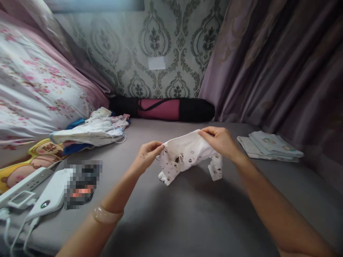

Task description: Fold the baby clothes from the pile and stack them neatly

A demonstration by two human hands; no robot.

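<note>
Between my two hands hangs a small pair of white baby pants [187, 151] with a dark scattered print and a drawstring at the front. My left hand [148, 154] pinches one end of the waistband, and my right hand [218, 140] grips the other end, so the band is stretched between them. Both short legs dangle just above the grey bed sheet [166, 214]; whether they touch it I cannot tell. A bangle [108, 215] circles my left wrist.
Folded white cloths [273, 146] lie to the right. A loose heap of clothes [93, 128] is at the left. Nearer are a power strip [29, 182], a white power bank [53, 192] with cables, and a blurred-out item [83, 185]. A black and pink bag [160, 109] lies along the wall.
</note>
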